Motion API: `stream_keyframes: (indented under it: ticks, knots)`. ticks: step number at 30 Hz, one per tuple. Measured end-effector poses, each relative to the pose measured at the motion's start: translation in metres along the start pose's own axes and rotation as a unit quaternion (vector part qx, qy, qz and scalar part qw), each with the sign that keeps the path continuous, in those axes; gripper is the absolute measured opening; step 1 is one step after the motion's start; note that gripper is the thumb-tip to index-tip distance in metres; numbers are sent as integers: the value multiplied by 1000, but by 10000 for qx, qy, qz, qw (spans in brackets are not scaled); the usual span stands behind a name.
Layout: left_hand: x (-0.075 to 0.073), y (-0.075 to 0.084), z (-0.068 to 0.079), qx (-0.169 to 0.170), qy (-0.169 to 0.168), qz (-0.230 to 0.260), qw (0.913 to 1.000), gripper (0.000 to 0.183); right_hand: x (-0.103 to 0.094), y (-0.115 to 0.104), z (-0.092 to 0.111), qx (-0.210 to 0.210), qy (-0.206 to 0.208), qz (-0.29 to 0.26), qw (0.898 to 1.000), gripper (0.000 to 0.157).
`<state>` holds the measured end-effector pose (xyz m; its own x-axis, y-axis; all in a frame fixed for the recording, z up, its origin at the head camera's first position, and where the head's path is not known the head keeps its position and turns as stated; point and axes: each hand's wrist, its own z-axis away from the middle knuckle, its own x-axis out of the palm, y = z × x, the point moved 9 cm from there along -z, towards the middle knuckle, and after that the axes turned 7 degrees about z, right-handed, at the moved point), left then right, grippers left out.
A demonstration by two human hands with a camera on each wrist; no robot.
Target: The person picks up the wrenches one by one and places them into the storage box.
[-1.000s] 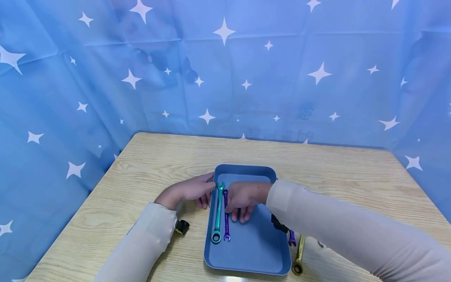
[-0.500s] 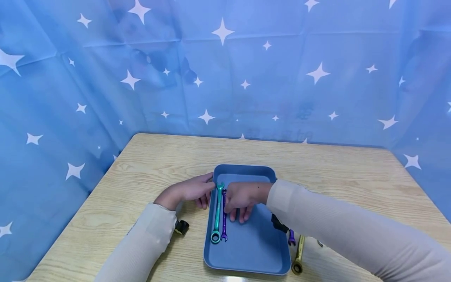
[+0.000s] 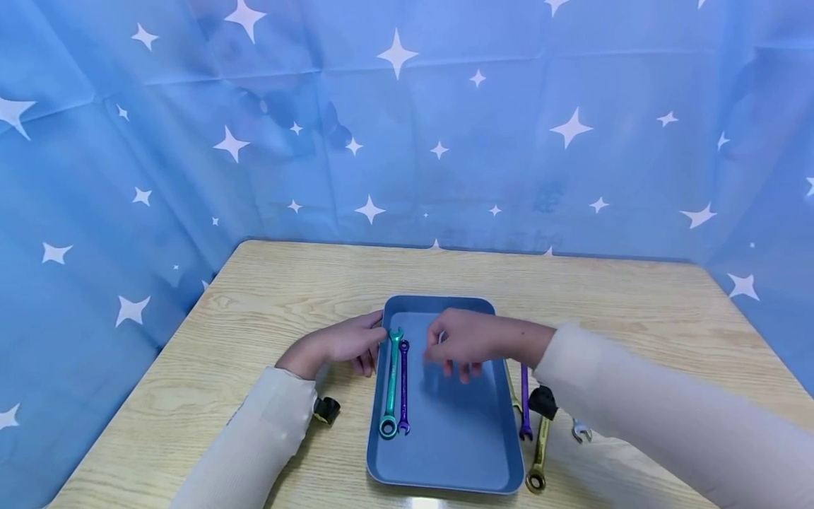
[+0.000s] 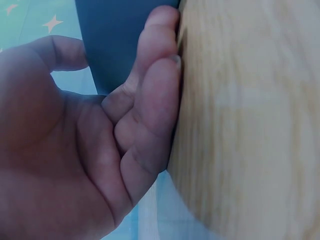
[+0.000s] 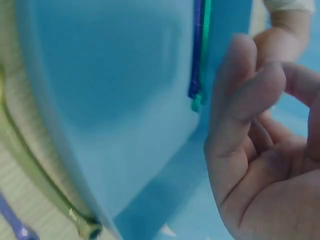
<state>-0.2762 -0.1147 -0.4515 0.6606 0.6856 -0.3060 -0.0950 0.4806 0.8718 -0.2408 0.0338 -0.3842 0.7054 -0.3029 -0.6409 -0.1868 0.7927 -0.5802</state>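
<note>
Inside the blue tray (image 3: 445, 488), a green wrench (image 3: 392, 385) and a thinner purple wrench (image 3: 403, 389) lie side by side along the left wall. My left hand (image 3: 346, 343) rests against the tray's outer left side, thumb tip at the rim. In the left wrist view its relaxed fingers (image 4: 160, 100) lie between the tray wall (image 4: 112, 45) and the tabletop. My right hand (image 3: 473, 338) hovers over the tray's upper middle, its fingers loosely bent and holding nothing. The right wrist view shows it apart from the purple wrench (image 5: 196, 55) and green wrench (image 5: 205, 50).
Beyond the tray's right side, another purple wrench (image 3: 525, 403), a gold wrench (image 3: 539, 456) and a silver wrench end (image 3: 581, 431) lie on the wooden table (image 3: 305, 276), partly hidden by the right arm. A blue star-patterned curtain (image 3: 407, 141) hangs behind the table.
The purple wrench has shifted left, close to the green one. My right hand has released it and moved up and to the right. My left hand stays at the tray's side.
</note>
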Motion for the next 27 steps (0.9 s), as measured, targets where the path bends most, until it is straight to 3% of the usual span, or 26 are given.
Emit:
stream_keyframes:
  ticks: [5, 9, 14, 27]
  knots:
    - [0, 2, 2, -20, 8, -51, 10000, 48, -27, 8, 20, -349, 475, -267, 9979, 22]
    - [1, 2, 2, -28, 2, -48, 10000, 47, -40, 23, 32, -271, 696, -497, 9960, 21]
    - [1, 2, 2, -25, 8, -49, 10000, 47, -48, 44, 43, -190, 816, -739, 9937, 23]
    - [1, 1, 1, -30, 55, -50, 10000, 43, -62, 88, 70, -24, 1237, -537, 9909, 25]
